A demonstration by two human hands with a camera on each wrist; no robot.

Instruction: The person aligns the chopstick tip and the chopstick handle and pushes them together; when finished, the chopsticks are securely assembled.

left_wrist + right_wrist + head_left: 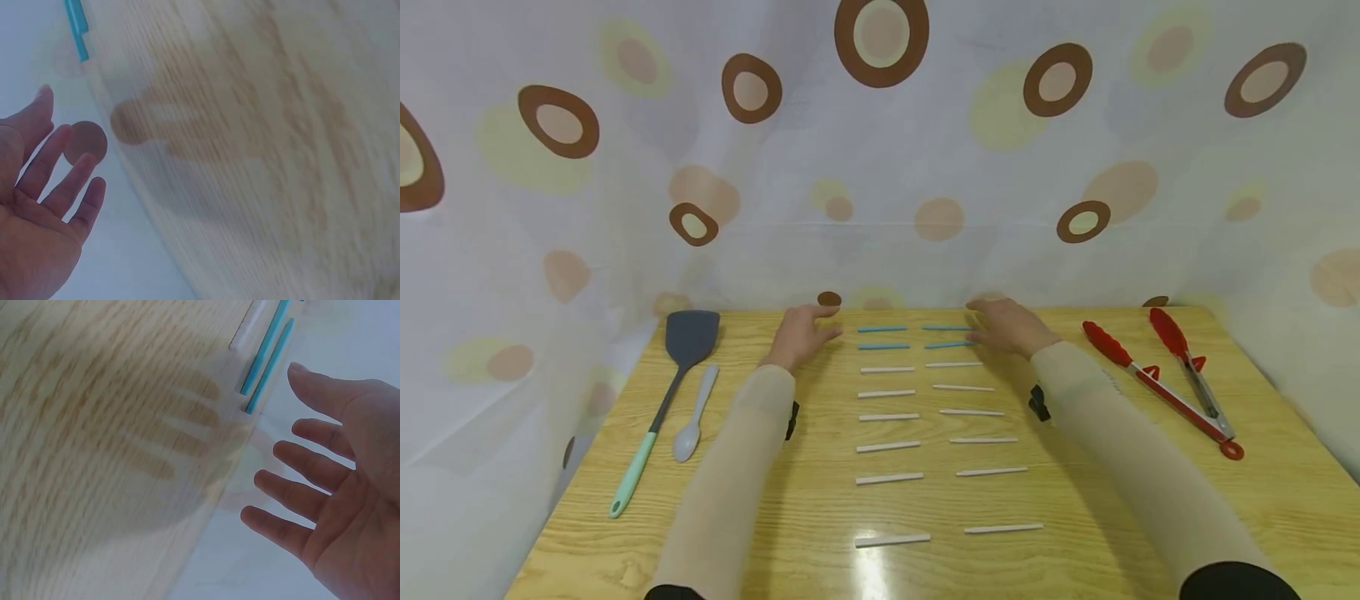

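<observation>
Two columns of thin straight sticks lie on the wooden table. The far ones are blue, among them a left blue stick and a right blue stick; nearer ones are white, such as a white stick. Beside the left column's blue sticks is my left hand, fingers spread and nothing held. My right hand is at the outer ends of the right blue sticks, overlapping them in the head view. Its fingers look spread and hold nothing in the right wrist view, where blue sticks lie apart from the thumb.
At left lie a turner with a mint handle and a grey spoon. Red-tipped tongs lie spread at right. A patterned cloth hangs behind the table's far edge.
</observation>
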